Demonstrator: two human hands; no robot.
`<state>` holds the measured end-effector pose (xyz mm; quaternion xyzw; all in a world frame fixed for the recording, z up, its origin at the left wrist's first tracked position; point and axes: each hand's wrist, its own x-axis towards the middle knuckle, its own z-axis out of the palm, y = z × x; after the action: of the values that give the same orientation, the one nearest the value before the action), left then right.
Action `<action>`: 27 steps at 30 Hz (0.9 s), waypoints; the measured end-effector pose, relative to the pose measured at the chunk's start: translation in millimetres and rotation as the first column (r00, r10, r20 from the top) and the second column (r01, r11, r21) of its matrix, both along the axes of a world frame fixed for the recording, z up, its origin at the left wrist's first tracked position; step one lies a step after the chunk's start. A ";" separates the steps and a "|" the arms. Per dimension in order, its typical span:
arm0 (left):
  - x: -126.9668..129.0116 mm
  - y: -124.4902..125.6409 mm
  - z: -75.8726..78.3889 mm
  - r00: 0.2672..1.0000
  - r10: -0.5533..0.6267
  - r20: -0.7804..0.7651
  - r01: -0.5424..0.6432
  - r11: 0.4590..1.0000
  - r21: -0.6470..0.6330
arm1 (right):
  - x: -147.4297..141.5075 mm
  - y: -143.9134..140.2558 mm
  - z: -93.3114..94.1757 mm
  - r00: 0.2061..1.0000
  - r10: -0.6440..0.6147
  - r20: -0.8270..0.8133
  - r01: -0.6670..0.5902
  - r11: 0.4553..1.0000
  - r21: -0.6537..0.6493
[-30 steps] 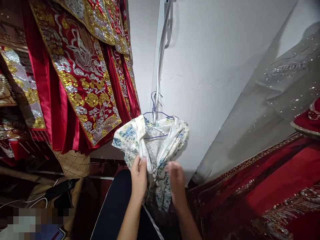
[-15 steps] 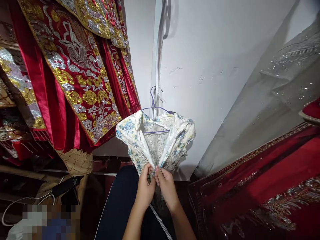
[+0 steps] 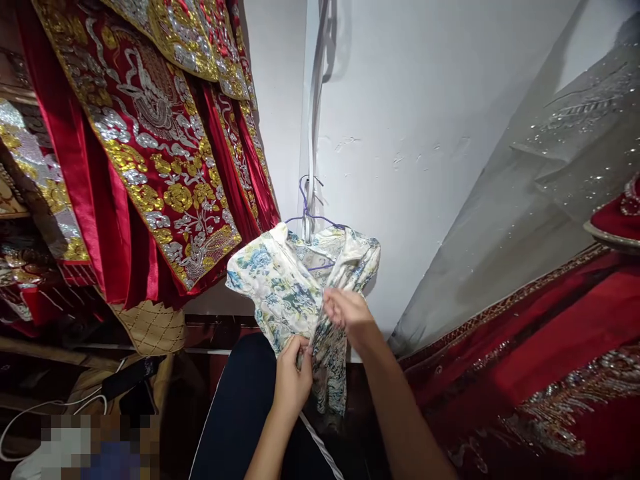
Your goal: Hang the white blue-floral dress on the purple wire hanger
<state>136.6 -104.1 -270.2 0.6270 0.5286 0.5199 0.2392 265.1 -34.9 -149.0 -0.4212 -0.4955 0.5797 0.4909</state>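
Note:
A white floral garment with blue and yellow flowers (image 3: 280, 287) hangs on a thin purple hanger (image 3: 306, 212) against the wall. Its two front edges now meet low on the front, leaving a V-shaped neck opening. My left hand (image 3: 295, 367) pinches the front edge near the lower middle. Higher up and to the right, my right hand (image 3: 347, 312) is closed at the front edge, fingers curled on the fabric just below the neckline. Whether a fastener lies in those fingers is too small to make out.
Red costumes with gold and silver embroidery (image 3: 175, 153) hang at the left. On the right are sheer sparkling fabric (image 3: 525, 173) and red beaded cloth (image 3: 540, 340). A white strap (image 3: 313, 100) runs down the wall. A white cable (image 3: 30, 417) lies at lower left.
My right hand has moved up and to the right from beside the left hand. The garment's front edges have come together, narrowing the opening. My left hand is slightly lower.

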 end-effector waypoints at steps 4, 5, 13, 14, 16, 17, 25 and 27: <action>-16.1 11.0 -7.1 0.995 -0.038 -0.092 0.037 0.999 -0.009 | -10.6 43.7 68.4 0.993 0.001 -0.114 0.014 0.991 0.130; -21.5 14.7 -8.2 0.992 -0.053 -0.111 0.052 0.999 -0.012 | -15.7 49.2 78.6 0.992 -0.016 -0.126 0.034 0.989 0.144; -51.3 45.7 89.0 0.987 -0.141 -0.079 0.153 0.973 0.172 | -34.8 30.7 79.0 0.992 0.057 -0.111 -0.020 0.949 0.315; -50.8 49.9 113.6 0.992 -0.113 -0.057 0.124 0.956 0.264 | -33.8 26.5 79.1 0.995 0.058 -0.080 -0.028 0.941 0.336; -47.4 59.7 159.1 0.995 -0.050 -0.090 0.082 0.914 0.398 | -31.9 21.8 81.3 0.997 0.069 -0.018 -0.057 0.923 0.380; -44.9 65.0 177.7 0.990 -0.028 -0.139 0.088 0.889 0.449 | -31.3 21.9 82.2 0.997 0.073 0.006 -0.069 0.913 0.401; -71.1 90.6 224.5 0.955 0.199 -0.222 -0.026 0.796 0.605 | -29.9 55.0 24.7 0.981 -0.131 0.142 0.050 0.882 0.468; -104.0 97.3 217.0 0.957 0.285 0.046 -0.255 0.757 0.601 | -27.5 51.9 2.0 0.979 -0.114 0.169 0.031 0.902 0.431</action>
<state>32.6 -6.8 -53.2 0.5997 0.4264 0.6743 -0.0623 237.6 17.0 -147.0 -0.3752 -0.6386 0.3957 0.5430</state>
